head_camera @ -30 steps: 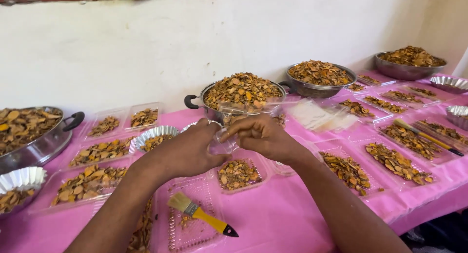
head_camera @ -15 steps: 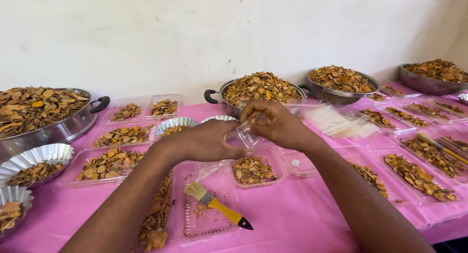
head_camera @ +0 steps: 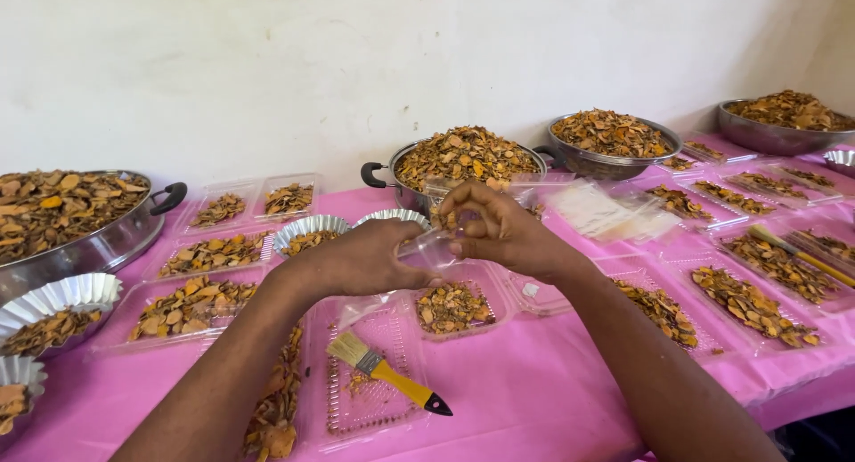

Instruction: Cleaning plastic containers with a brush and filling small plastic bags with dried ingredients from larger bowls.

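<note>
My left hand (head_camera: 370, 259) and my right hand (head_camera: 499, 231) meet over the pink table, both pinching one small clear plastic bag (head_camera: 429, 247) held between them. Directly below them sits a small clear plastic tray (head_camera: 452, 307) holding dried orange-brown slices. A paintbrush with a yellow handle and black tip (head_camera: 385, 382) lies on an open clear tray (head_camera: 361, 400) near my left forearm. Just behind my hands stands a steel pot (head_camera: 463, 159) heaped with the same slices.
Several clear trays of slices cover the pink tablecloth (head_camera: 525, 400). A large steel pan (head_camera: 71, 222) and fluted foil cups (head_camera: 58, 297) sit at the left. More steel bowls (head_camera: 610, 141) line the white wall, and a second brush (head_camera: 797, 255) lies at the right.
My hands have kept working the clear bag between their fingers, with the right hand's fingers shifting on it. The view has swung slightly left and back between frames.
</note>
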